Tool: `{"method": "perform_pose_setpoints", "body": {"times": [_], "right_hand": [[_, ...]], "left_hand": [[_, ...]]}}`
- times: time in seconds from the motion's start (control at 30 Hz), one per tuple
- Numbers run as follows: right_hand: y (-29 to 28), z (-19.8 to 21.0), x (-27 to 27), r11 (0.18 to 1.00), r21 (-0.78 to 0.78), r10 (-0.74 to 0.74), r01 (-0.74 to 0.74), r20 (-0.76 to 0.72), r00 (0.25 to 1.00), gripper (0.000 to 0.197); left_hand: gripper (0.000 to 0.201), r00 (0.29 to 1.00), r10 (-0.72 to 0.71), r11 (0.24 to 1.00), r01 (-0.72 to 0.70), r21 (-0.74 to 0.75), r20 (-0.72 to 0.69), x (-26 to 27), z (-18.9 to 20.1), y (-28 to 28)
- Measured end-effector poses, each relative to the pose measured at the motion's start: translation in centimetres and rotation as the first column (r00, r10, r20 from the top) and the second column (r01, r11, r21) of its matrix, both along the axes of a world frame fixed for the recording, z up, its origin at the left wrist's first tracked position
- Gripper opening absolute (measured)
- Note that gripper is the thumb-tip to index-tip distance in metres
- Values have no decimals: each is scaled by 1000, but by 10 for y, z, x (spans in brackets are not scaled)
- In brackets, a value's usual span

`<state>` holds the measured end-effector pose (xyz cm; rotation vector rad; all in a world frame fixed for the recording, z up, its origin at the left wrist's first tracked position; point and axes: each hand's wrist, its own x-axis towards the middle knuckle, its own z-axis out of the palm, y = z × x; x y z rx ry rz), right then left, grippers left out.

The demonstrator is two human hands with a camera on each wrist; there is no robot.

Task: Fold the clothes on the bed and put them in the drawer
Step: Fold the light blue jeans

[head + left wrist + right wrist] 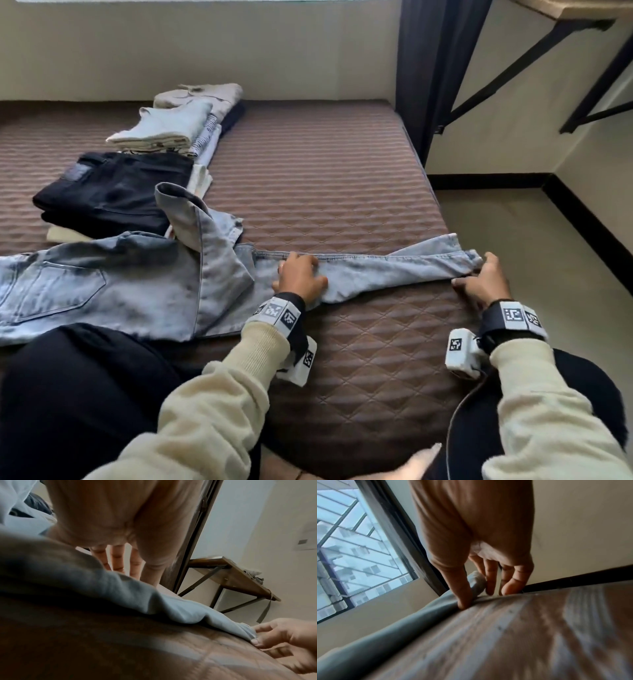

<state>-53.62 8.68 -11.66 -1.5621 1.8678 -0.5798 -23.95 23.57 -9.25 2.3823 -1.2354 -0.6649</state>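
Light blue jeans (102, 284) lie across the brown quilted bed (325, 171), waist to the left and legs stretched out to the right. My left hand (301, 277) presses down on the middle of the leg, and the left wrist view shows its fingers (118, 561) straight on the denim (120, 588). My right hand (479, 277) pinches the leg's hem near the bed's right edge. In the right wrist view the thumb (464, 599) pins the hem (476, 582) against the fingers behind it. The left wrist view also shows that hand (283, 635) gripping the hem.
Folded clothes are stacked at the back left: black jeans (113, 192), pale blue and white pieces (164, 126), and a beige pile (202, 94). The bed's right edge (442, 212) drops to the floor. A dark curtain (428, 68) and a wall-mounted desk (582, 10) stand beyond.
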Motion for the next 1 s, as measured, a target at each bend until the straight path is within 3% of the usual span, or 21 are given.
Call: {"method": "perform_pose_setpoints", "body": {"times": [0.13, 0.3, 0.37, 0.43, 0.53, 0.67, 0.77, 0.87, 1.0], "right_hand": [[-13, 4, -8, 990, -133, -32, 43, 84, 996, 27], [-1, 35, 7, 846, -518, 176, -124, 54, 983, 23], [9, 56, 12, 824, -559, 262, -92, 233, 936, 18], [15, 74, 14, 822, -569, 311, -34, 398, 863, 10], [11, 90, 15, 774, -631, 276, 56, 415, 867, 16], [-11, 99, 7, 812, -574, 142, 111, 378, 915, 23], [-25, 103, -9, 872, -479, 30, 98, 251, 968, 33], [-27, 98, -12, 867, -486, -65, 109, 107, 992, 45], [-14, 62, -18, 937, -314, -166, 153, -15, 986, 43]], "left_hand": [[35, 1000, 1, 1000, -1, 8, -3, 8, -4, -8], [72, 991, -89, 988, 76, 132, 100, 6, -11, -9], [61, 972, -193, 971, 169, 171, 132, 11, -7, -15], [44, 960, -242, 967, 226, 118, 144, 17, 1, -20], [25, 970, -171, 980, 185, -67, 170, 23, 15, -22], [15, 989, -18, 960, 59, -274, 149, 27, 34, -20], [19, 985, 30, 955, 23, -296, 172, 28, 42, -20], [27, 981, -17, 976, 57, -209, 192, 24, 37, -23], [76, 980, -167, 986, 166, 18, 110, 14, 13, -17]]}}
